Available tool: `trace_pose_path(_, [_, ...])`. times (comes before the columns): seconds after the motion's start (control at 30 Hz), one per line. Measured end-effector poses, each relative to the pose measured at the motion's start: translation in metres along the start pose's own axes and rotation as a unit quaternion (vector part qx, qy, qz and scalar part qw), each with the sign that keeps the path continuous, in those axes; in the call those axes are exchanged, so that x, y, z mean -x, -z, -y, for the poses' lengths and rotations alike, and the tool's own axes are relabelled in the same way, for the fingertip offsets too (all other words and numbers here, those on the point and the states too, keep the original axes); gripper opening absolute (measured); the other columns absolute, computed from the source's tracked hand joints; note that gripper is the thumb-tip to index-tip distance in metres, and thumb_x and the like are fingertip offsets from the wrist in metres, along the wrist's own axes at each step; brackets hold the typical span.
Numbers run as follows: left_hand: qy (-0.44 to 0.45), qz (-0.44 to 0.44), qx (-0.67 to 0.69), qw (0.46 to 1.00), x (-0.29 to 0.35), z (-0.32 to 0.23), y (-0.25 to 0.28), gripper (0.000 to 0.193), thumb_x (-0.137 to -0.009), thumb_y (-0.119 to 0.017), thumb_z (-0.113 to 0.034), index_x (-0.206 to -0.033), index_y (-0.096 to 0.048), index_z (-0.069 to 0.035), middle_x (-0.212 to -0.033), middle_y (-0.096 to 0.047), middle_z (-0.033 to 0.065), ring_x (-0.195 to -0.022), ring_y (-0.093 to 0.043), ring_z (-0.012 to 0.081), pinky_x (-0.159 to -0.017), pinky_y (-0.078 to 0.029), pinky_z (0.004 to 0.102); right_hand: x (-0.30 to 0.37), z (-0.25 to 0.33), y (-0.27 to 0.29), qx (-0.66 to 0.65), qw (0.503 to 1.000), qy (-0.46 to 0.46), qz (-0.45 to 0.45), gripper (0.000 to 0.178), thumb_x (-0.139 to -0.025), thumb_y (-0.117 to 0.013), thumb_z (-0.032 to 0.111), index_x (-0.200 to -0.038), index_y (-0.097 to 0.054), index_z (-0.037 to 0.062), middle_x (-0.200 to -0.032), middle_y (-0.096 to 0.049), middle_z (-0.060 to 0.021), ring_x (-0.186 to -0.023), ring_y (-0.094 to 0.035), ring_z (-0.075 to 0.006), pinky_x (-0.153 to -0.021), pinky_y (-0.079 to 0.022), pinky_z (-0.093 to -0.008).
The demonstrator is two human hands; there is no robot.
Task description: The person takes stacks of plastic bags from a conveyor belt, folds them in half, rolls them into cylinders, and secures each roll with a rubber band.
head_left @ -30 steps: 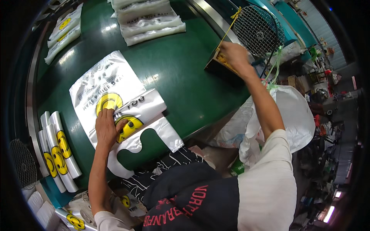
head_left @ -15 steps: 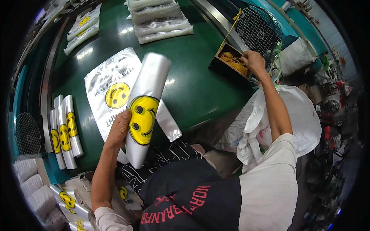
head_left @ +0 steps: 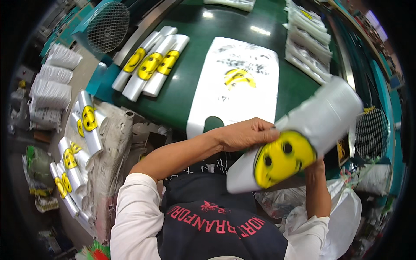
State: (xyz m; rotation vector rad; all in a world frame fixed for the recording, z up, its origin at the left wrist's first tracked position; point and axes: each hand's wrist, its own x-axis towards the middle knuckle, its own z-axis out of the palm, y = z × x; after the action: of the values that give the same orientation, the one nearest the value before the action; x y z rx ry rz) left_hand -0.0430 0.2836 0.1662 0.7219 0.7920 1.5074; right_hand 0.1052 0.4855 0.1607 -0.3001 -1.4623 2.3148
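A rolled bundle of white plastic bags point(head_left: 333, 110) with a yellow smiley print is held tilted in front of my body. My left hand point(head_left: 251, 133) is closed on the edge of this roll, thumb on top. My right hand point(head_left: 319, 166) is at the roll's underside, mostly behind it; its fingers are hidden. On the green table beyond, a flat stack of printed white plastic bags point(head_left: 208, 93) lies with its cut-out end toward me.
Several finished rolls point(head_left: 149, 65) lie side by side at the table's left. More flat bag stacks point(head_left: 307, 41) sit at the far right. Further rolls point(head_left: 93, 125) rest on a grey-covered pile at left. Caged fans point(head_left: 108, 27) flank the table; a white sack point(head_left: 342, 216) hangs at right.
My right hand has left the box of yellow rubber bands and come to the roll. The roll is now tilted further to the right. My view has turned left.
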Motion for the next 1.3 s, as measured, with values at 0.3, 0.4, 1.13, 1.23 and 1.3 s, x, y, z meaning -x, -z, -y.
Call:
trace_pose_path(0.3, [0.03, -0.279, -0.342, 0.897, 0.118, -0.043, 0.088, 0.027, -0.09, -0.063, -0.026, -0.08, -0.064, -0.002, -0.071, -0.054, -0.0041, -0.071, -0.045, 0.0029, -0.063, -0.039, 0.0218, -0.043, 0.045, -0.052, 0.272, 0.892, -0.074, 0.353, 0.051, -0.079, -0.064, 0.03, -0.122, -0.057, 0.0012, -0.096, -0.058, -0.013, -0.088, -0.053, -0.0226, -0.079, -0.042, -0.0332])
trace_pose_path(0.4, [-0.033, -0.391, -0.252, 0.885, 0.136, -0.054, 0.14, 0.027, -0.092, -0.061, -0.028, -0.089, -0.066, -0.002, -0.082, -0.061, -0.002, -0.079, -0.054, 0.0047, -0.073, -0.045, 0.0211, -0.047, 0.016, -0.058, 0.546, 0.777, 0.065, 0.305, 0.071, -0.067, -0.079, 0.024, -0.131, -0.051, 0.0088, -0.137, -0.045, -0.021, -0.127, -0.043, -0.0359, -0.106, -0.032, -0.0473])
trace_pose_path(1.13, [0.141, -0.209, -0.63, 0.734, 0.043, -0.013, 0.14, 0.036, -0.074, -0.065, -0.024, -0.105, -0.066, -0.005, -0.091, -0.067, 0.0193, -0.086, -0.065, 0.0343, -0.079, -0.049, 0.0393, -0.085, -0.064, -0.002, 0.568, 0.753, -0.003, 0.334, 0.021, -0.081, -0.063, 0.008, -0.102, -0.063, 0.0049, -0.095, -0.067, -0.0147, -0.091, -0.064, -0.0309, -0.076, -0.05, -0.0392])
trace_pose_path(1.23, [0.161, -0.172, -0.678, 0.696, 0.023, -0.004, 0.135, 0.053, -0.072, -0.071, -0.027, -0.118, -0.058, -0.004, -0.093, -0.067, 0.0202, -0.086, -0.065, 0.0337, -0.079, -0.05, 0.0379, -0.1, -0.083, -0.044, 0.735, 0.627, -0.004, 0.258, 0.038, -0.086, -0.06, 0.042, -0.09, -0.063, 0.0044, -0.079, -0.067, -0.0168, -0.076, -0.065, -0.0354, -0.066, -0.05, -0.043])
trace_pose_path(1.3, [0.112, -0.092, -0.712, 0.687, 0.027, 0.002, 0.136, 0.071, -0.071, -0.071, -0.028, -0.134, -0.045, -0.007, -0.117, -0.06, 0.0206, -0.106, -0.059, 0.0326, -0.088, -0.046, 0.0389, -0.108, -0.113, -0.04, 0.767, 0.598, 0.019, 0.232, 0.045, -0.086, -0.058, 0.048, -0.088, -0.063, 0.0038, -0.074, -0.065, -0.0176, -0.073, -0.065, -0.0342, -0.064, -0.05, -0.0434])
